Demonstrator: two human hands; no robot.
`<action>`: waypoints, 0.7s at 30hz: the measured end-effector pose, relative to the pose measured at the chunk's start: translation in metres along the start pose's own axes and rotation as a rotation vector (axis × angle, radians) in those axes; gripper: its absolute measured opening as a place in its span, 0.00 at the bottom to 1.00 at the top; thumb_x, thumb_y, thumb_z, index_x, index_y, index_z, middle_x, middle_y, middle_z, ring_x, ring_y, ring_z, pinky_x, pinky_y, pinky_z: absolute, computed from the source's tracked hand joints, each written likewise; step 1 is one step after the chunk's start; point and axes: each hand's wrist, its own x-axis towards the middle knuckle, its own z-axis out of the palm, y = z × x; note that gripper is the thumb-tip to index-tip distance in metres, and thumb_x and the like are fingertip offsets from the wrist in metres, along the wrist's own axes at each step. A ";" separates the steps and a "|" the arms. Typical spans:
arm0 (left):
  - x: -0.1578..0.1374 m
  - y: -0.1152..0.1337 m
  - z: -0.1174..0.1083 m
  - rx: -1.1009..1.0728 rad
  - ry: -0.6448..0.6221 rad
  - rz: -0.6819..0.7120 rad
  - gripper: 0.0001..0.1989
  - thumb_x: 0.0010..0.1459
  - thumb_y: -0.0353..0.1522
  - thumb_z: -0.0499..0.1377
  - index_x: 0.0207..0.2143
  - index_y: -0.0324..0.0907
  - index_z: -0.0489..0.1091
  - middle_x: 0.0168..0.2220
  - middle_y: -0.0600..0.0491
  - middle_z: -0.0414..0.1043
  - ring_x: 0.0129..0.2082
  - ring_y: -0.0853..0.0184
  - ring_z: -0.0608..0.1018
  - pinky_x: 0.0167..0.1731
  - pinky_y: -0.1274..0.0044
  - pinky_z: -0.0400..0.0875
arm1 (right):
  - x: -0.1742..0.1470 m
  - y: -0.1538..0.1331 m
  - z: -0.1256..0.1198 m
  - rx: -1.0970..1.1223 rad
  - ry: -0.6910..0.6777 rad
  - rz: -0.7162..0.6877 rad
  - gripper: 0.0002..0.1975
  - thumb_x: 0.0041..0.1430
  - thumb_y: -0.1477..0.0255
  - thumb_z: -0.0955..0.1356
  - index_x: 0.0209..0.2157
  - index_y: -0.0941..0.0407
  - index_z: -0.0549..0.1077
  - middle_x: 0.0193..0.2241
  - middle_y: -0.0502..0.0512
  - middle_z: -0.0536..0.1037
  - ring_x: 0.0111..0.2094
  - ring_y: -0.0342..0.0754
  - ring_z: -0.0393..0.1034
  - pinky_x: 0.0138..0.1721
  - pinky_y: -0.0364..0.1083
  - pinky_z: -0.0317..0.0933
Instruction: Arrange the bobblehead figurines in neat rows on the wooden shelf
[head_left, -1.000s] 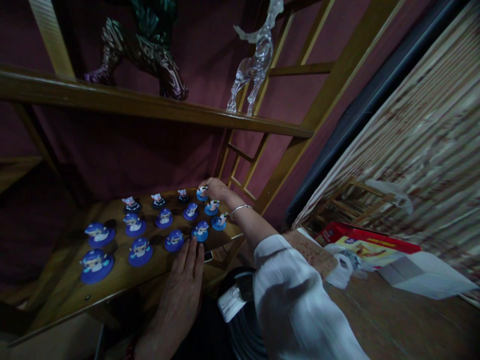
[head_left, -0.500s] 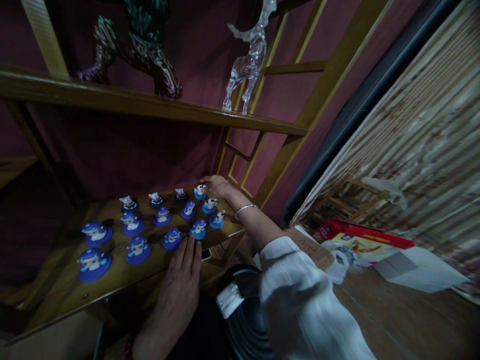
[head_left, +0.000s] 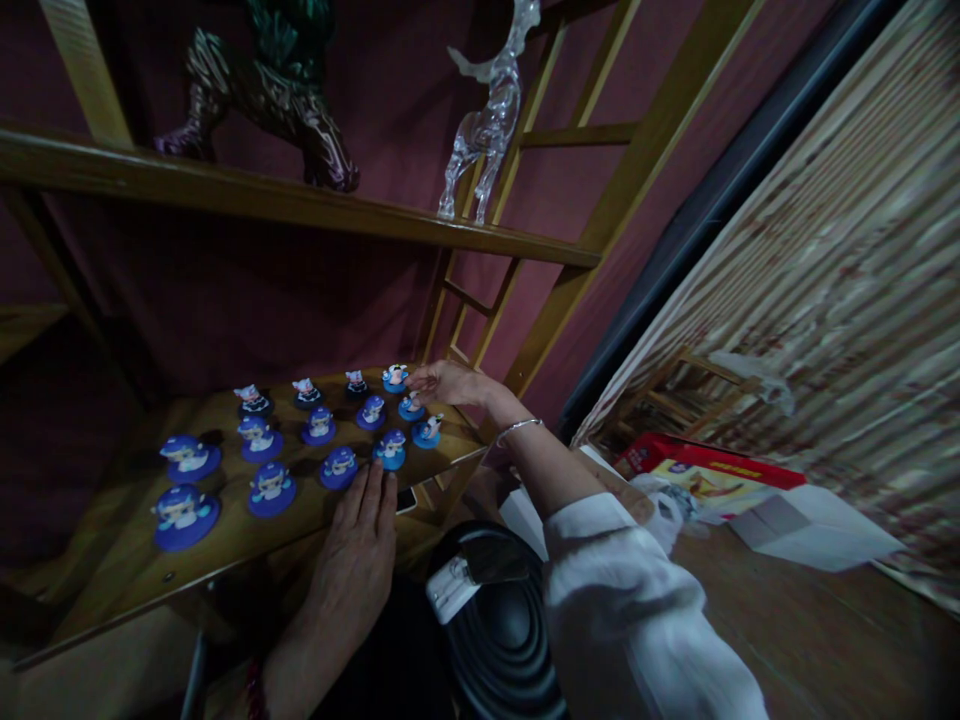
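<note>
Small figurines on round bases stand in rows on a wooden shelf (head_left: 225, 555). My left hand (head_left: 358, 545) lies with its fingers stretched out at the shelf's front edge, fingertips beside a blue-haired figurine (head_left: 390, 450). Reaching in from the right, my right hand (head_left: 448, 383) has its fingers extended and slightly apart. Its fingertips are at a light-blue-based figurine (head_left: 409, 408), partly covering it; whether they touch it is unclear. Behind is a similar light-blue figurine (head_left: 394, 378), and another light-blue figurine (head_left: 427, 431) stands in front.
An upper shelf (head_left: 315, 208) carries a clear deer-like figure (head_left: 484, 135) and a dark statue (head_left: 262, 100). Below me are a black ridged round object (head_left: 510, 640) and a white case (head_left: 451, 590). A red box (head_left: 705, 470) and a white box (head_left: 817, 525) lie right.
My right hand has moved from the rearmost light-blue figurine toward the one in front of it. My left hand stays at the shelf edge. The view has shifted slightly.
</note>
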 end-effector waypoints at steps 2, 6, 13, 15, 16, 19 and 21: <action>0.000 0.000 -0.001 -0.009 -0.010 0.002 0.25 0.58 0.27 0.49 0.58 0.26 0.60 0.62 0.34 0.56 0.64 0.51 0.56 0.60 0.63 0.57 | -0.001 -0.001 0.001 -0.007 -0.025 -0.007 0.20 0.45 0.80 0.74 0.43 0.54 0.78 0.40 0.52 0.81 0.42 0.45 0.75 0.44 0.40 0.67; 0.000 0.000 0.000 -0.001 0.003 -0.004 0.26 0.58 0.26 0.48 0.58 0.26 0.59 0.62 0.33 0.55 0.65 0.51 0.54 0.60 0.61 0.57 | -0.004 -0.003 0.002 -0.088 -0.023 -0.029 0.19 0.44 0.80 0.74 0.41 0.51 0.79 0.39 0.49 0.82 0.43 0.47 0.75 0.44 0.41 0.66; 0.000 0.000 0.002 -0.002 0.024 -0.001 0.26 0.57 0.26 0.49 0.58 0.26 0.59 0.62 0.32 0.55 0.64 0.50 0.56 0.59 0.61 0.58 | 0.000 -0.001 0.005 -0.188 -0.022 -0.075 0.17 0.46 0.78 0.74 0.40 0.52 0.80 0.41 0.49 0.81 0.42 0.47 0.75 0.43 0.40 0.65; 0.001 0.000 0.002 0.005 0.026 0.006 0.25 0.57 0.25 0.50 0.58 0.25 0.60 0.62 0.32 0.56 0.63 0.50 0.57 0.59 0.61 0.59 | 0.000 0.000 0.006 -0.209 -0.018 -0.087 0.16 0.47 0.77 0.74 0.41 0.53 0.80 0.41 0.50 0.81 0.42 0.48 0.75 0.43 0.40 0.65; 0.001 0.000 0.002 0.009 0.028 0.009 0.25 0.57 0.25 0.50 0.57 0.25 0.60 0.62 0.32 0.56 0.63 0.50 0.57 0.59 0.61 0.59 | 0.000 0.000 0.006 -0.216 -0.015 -0.092 0.16 0.47 0.77 0.74 0.41 0.53 0.80 0.41 0.50 0.81 0.43 0.48 0.75 0.43 0.41 0.65; 0.001 0.000 0.000 0.011 0.016 0.013 0.26 0.57 0.26 0.50 0.58 0.25 0.59 0.62 0.32 0.56 0.63 0.50 0.57 0.59 0.62 0.59 | 0.001 0.000 0.007 -0.233 -0.004 -0.096 0.16 0.47 0.77 0.74 0.41 0.54 0.79 0.41 0.51 0.81 0.43 0.49 0.75 0.44 0.41 0.64; 0.002 0.000 -0.001 -0.003 -0.012 0.014 0.25 0.57 0.26 0.49 0.58 0.26 0.59 0.62 0.33 0.56 0.64 0.52 0.56 0.60 0.63 0.57 | 0.002 -0.001 0.007 -0.241 0.002 -0.097 0.16 0.47 0.77 0.74 0.41 0.53 0.80 0.41 0.50 0.81 0.43 0.49 0.75 0.44 0.41 0.64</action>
